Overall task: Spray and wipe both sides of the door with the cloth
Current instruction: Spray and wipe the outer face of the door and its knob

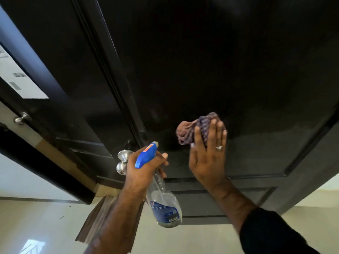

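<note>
The grip of the left hand is wrapped tight round the neck of the spray bottle, fingers curled below the blue spray head. The bottle's long axis runs on a slant: the clear body with its blue label hangs down and to the right, toward the floor, while the nozzle tip points up and to the right, at the door. The right hand's grip is wide, the fingers straight and spread, pressing the cloth flat against the door. The cloth is a crumpled bunch, purple with a pale pattern; it sits on the dark raised panel, above and to the right of the spray head, and pokes out past the fingertips and to the left of them. A ring shows on one finger, and a dark sleeve covers the right forearm.

The door is very dark and glossy, with moulded panels. Its steel knob sits just left of the left hand, partly hidden by it. A second dark door leaf stands to the left with a small steel handle. Below lies a pale, shiny tiled floor, and a brown striped mat rests on it behind the left forearm.
</note>
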{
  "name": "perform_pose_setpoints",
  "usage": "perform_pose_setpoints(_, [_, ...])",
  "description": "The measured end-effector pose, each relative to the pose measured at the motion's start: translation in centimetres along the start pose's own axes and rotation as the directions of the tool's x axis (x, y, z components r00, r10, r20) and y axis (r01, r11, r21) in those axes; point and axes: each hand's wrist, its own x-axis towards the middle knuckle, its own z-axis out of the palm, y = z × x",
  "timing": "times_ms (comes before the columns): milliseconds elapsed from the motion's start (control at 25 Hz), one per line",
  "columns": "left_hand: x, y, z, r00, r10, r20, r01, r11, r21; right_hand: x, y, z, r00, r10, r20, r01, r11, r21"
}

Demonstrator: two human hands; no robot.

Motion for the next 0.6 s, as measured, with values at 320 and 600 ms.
perform_pose_setpoints(320, [-1.0,-3.7,-0.5,0.978,0.208,-0.032,-0.210,0.976,-0.052,-0.7,3.7,1.3,0.928,-0.369,-0.054,0.356,0.920,-0.163])
perform_pose_setpoints(600, [0.4,-7.3,2.2,0.949,0.312,0.041,-0.298,0.933,-0.201,-2.5,6.9,1.0,0.920,0.100,-0.380,-0.160,0.979,-0.130])
